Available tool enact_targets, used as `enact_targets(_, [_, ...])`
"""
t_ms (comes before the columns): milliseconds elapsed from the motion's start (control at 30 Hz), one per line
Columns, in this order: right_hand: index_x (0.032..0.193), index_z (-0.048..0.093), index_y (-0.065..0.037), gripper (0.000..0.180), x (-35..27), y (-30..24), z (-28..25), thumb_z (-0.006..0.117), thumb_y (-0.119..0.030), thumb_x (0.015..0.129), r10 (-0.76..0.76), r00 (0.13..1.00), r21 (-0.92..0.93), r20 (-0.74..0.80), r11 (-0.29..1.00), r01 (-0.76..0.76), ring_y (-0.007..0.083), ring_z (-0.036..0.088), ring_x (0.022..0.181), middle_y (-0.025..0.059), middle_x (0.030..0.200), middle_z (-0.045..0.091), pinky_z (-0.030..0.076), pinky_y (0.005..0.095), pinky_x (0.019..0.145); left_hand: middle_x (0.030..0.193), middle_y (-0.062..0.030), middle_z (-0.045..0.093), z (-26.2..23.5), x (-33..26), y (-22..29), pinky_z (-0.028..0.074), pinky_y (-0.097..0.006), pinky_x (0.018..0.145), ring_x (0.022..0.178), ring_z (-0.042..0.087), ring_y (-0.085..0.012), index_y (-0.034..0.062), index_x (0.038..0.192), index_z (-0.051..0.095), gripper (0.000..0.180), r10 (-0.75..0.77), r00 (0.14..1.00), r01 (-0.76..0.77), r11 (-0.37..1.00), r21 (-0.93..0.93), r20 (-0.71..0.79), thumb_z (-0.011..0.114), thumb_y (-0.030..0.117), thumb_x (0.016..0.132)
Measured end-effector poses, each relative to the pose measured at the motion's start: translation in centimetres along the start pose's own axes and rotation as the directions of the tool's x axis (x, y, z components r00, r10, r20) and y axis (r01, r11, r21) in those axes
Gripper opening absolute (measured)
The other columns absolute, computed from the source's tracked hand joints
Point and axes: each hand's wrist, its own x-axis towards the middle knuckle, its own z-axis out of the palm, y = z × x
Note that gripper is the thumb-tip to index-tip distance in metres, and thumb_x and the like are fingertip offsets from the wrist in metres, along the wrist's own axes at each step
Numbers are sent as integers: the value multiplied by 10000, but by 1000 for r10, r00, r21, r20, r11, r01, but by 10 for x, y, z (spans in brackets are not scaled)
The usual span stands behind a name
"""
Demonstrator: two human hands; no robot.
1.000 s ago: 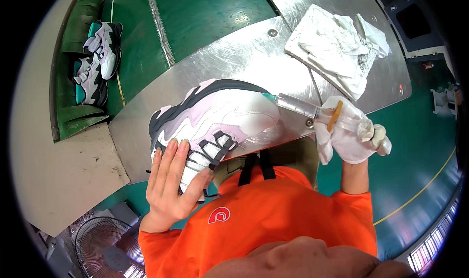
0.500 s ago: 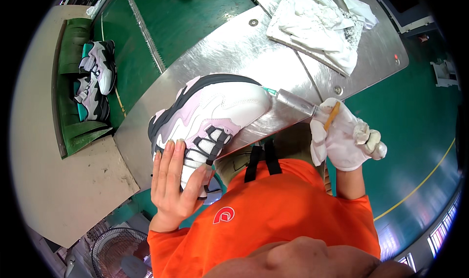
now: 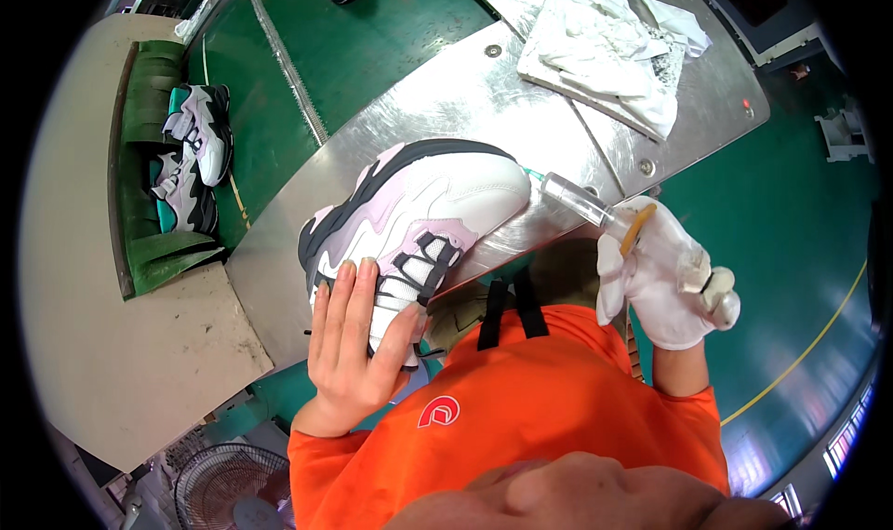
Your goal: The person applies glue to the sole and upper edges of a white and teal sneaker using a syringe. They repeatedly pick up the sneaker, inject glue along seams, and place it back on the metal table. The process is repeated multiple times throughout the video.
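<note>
**Syringe drawn back from the toe**

The gloved right hand (image 3: 665, 283) is wrapped tight around a clear syringe (image 3: 595, 209) (plus a yellow stick), its tip now just off the sneaker (image 3: 419, 218). The bare left hand (image 3: 358, 344) stays flat, fingers spread, on the heel at the steel table (image 3: 465, 93) edge.

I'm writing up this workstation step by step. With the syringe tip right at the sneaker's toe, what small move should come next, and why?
Probably ease the right hand a touch toward the sneaker, so the syringe tip meets the toe edge. The gloved right hand grips the syringe with its tip at the toe, while the bare left hand presses flat on the heel end, steadying the sneaker on the metal table.
</note>
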Motion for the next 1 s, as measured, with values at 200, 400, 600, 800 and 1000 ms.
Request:
enact_targets(200, [1300,426,102,916,-1,-5,15,818,-249,551,25,998,-347,65,938,-1,340,649,768,235,1015,580,575,410,739,1248,-264,607,-13,18,-14,512,-497,910,1134,618,-412,109,1036,663,299,-32,993,48,989,-139,110,726,167,749])
enact_targets(400, [972,635,-17,602,6,27,-19,859,-107,421,-101,959,-386,266,900,202,330,570,949,122,1044,554,555,458,850,1210,-194,635,-24,54,-48,513,-408,903,1059,632,-400,91,1082,646,569,-115,974,185,902,-390,197,755,50,525])
enact_targets(600, [1229,486,28,844,22,58,-30,838,-71,469,-96,940,-306,327,931,202,242,539,1027,164,1151,527,485,395,914,1069,-146,672,-9,87,-94,514,-346,862,967,679,-291,21,1135,587,501,-120,916,360,668,-651,383,732,31,656])
enact_targets(800, [1118,564,14,677,24,75,-46,842,-89,509,-140,894,-390,425,863,321,221,548,1016,173,1181,527,487,350,888,1309,-214,554,-24,124,-130,399,-401,1036,1201,551,-301,-2,1241,548,685,252,708,410,613,-675,660,834,302,697])
enact_targets(1000, [1329,423,33,927,21,88,-49,848,-87,515,-175,888,-276,424,910,311,237,554,1072,173,1228,524,460,354,948,1326,-109,571,37,219,-125,443,-395,990,1219,537,-238,56,1313,558,636,419,640,327,609,-722,644,661,496,866])
